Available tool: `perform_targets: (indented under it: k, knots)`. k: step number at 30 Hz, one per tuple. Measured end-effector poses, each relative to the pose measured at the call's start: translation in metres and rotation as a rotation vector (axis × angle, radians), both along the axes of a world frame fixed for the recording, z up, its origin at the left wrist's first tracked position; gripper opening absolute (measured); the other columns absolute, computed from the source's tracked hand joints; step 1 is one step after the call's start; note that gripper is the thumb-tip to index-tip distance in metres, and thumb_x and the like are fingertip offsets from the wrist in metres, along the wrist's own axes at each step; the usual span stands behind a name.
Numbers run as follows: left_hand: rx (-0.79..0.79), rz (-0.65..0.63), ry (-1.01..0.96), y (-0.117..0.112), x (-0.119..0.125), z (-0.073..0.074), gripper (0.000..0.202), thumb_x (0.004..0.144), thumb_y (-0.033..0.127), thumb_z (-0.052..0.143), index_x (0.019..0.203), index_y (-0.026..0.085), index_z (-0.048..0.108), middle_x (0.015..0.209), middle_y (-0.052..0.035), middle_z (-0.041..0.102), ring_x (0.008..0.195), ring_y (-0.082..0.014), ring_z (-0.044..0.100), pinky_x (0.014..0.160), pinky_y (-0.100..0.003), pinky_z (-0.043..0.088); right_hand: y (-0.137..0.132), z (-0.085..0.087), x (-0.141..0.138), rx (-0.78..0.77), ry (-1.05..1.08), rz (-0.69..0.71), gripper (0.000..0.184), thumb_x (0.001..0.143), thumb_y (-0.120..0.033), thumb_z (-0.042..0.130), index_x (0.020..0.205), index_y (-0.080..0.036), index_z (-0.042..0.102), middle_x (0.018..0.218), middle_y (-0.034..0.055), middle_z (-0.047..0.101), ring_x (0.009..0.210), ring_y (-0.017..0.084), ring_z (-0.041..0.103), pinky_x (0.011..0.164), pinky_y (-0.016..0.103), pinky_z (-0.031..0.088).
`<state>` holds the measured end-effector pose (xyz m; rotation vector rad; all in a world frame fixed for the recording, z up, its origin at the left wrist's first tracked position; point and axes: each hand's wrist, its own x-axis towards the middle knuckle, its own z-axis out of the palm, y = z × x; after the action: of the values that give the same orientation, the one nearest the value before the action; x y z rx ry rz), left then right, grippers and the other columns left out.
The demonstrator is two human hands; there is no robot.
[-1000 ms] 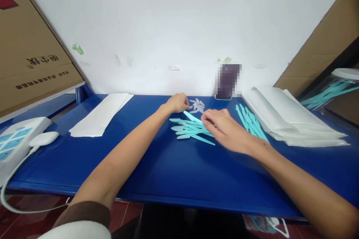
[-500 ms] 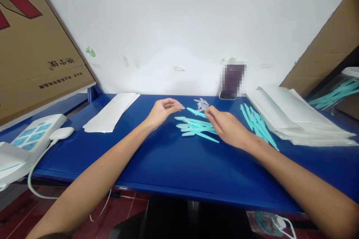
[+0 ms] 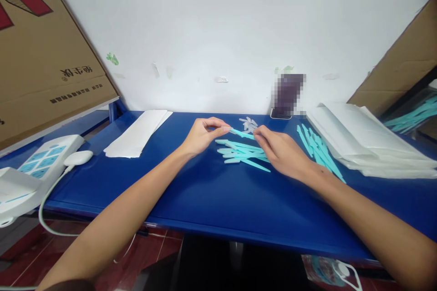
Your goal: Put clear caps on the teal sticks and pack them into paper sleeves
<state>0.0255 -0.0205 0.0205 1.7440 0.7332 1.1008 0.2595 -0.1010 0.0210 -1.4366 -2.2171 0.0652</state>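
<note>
My right hand (image 3: 275, 148) pinches one end of a turquoise eyebrow razor (image 3: 243, 134), held above the table. My left hand (image 3: 206, 135) is closed on a small clear plastic cap at the razor's other end; the fingertips mostly hide the cap, and how far it covers the razor I cannot tell. Just behind the held razor lies a small heap of clear caps (image 3: 248, 123). Below both hands, a pile of turquoise razors (image 3: 241, 151) is spread on the blue table (image 3: 205, 200). More razors (image 3: 317, 150) lie right of my right hand.
White paper strips (image 3: 136, 134) lie at the left, near a power strip (image 3: 44, 159) with a white plug and cable. A phone (image 3: 287, 95) leans against the wall. Stacked clear bags (image 3: 368, 145) sit at the right. Cardboard (image 3: 51, 45) stands on the left.
My left hand has moved right with the clear cap, bringing it to the end of the razor in my right hand. The camera view has shifted slightly.
</note>
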Motion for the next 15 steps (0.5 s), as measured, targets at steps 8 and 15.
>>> perform_targets:
  k: [8, 15]
  knots:
    - [0.171, 0.053, 0.231, 0.002, 0.0, -0.007, 0.036, 0.084, 0.051, 0.07, 0.089, 0.017, 0.08, 0.098, -0.0091, 0.073, 0.083, -0.019, 0.064, 0.074, -0.03, 0.049, 0.002, -0.003, -0.002, 0.004, -0.057, 0.035, 0.027, 0.104, -0.033, 0.036, 0.096, -0.02, 0.058, 0.093, 0.0069, 0.067, 0.081, 0.021, 0.059, 0.072, 0.034, 0.038]
    - [0.374, 0.643, 0.579, 0.042, -0.042, -0.003, 0.037, 0.09, 0.043, 0.055, 0.096, 0.014, 0.077, 0.095, -0.0108, 0.074, 0.086, -0.0255, 0.067, 0.089, -0.037, 0.048, 0.003, 0.004, -0.006, -0.015, -0.099, -0.096, 0.039, 0.102, -0.038, 0.037, 0.093, -0.02, 0.071, 0.062, 0.0023, 0.061, 0.065, 0.021, 0.057, 0.08, 0.041, 0.037]
